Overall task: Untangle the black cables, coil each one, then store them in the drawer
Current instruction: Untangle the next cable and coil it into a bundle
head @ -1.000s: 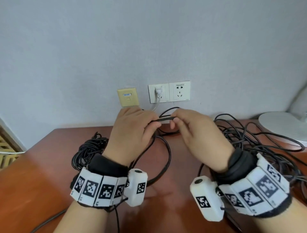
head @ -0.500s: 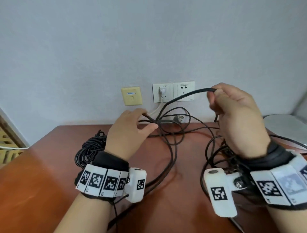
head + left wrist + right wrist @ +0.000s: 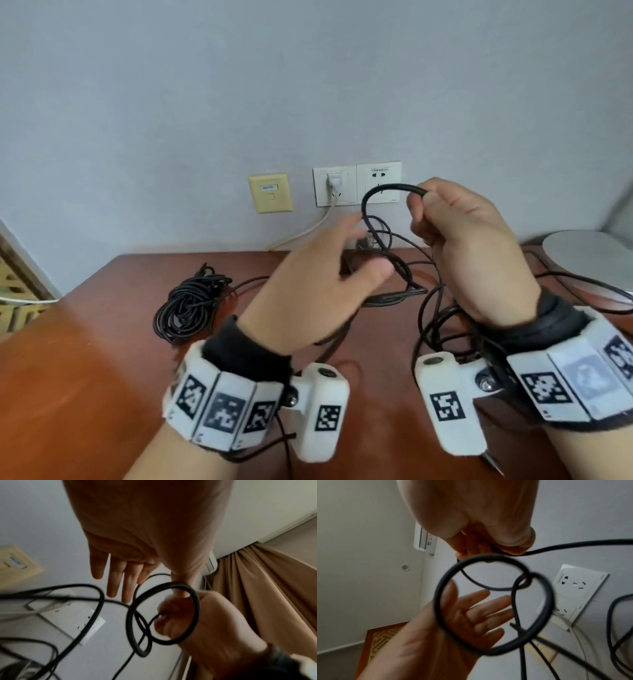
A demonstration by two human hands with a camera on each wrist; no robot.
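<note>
Black cable (image 3: 383, 187) was the thing in play: a thick lead looped up from the tangle on the wooden desk (image 3: 85, 359), its raised loop pinched in your right hand (image 3: 469, 246) in front of the wall sockets (image 3: 356, 185). Your left hand (image 3: 322, 274) was empty, fingers straight and spread, just beside the loop where the strands crossed below it. From the wrist views the lead made two linked rings, so the step in hand looked like coiling with a twist caught in it. To do it well you needed to keep the right hand's pinch firm, take the hanging run with the free left hand, and lay each turn flat against the last at one size, rolling the lead between the fingers so the crossing fell out rather than tightening. A finished bundle (image 3: 191, 305) lay well apart on the left of the desk. No drawer showed in any view.
</note>
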